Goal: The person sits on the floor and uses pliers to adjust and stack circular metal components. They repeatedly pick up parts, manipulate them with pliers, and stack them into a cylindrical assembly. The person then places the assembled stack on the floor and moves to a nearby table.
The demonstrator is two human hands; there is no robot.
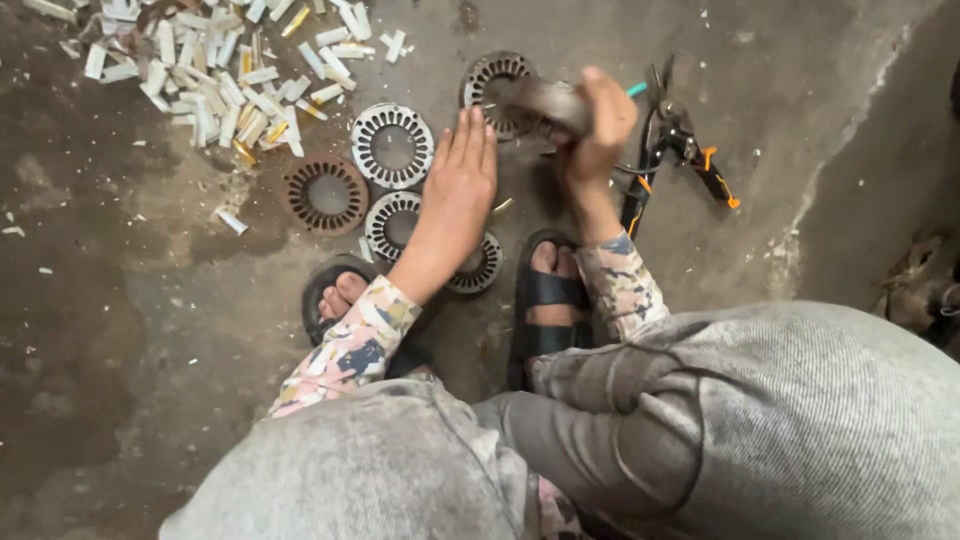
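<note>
Stator rings (pixel 392 146) lie clustered on the concrete floor (pixel 150 300) by the sandalled feet, within easy reach. Left hand (pixel 457 185) presses flat, fingers outstretched, steadying one ring; right hand (pixel 598 125) grips a blurred hammer-like tool (pixel 545 100) above another.

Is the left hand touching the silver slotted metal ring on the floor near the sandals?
Touching. The head view shows the left hand lying flat across the silver slotted ring, fingers overlapping its edge with no gap.

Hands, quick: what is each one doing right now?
Left hand: open, fingers flat, over the slotted metal rings on the floor; contact cannot be told.
Right hand: closed around a blurred dark tool.
</note>
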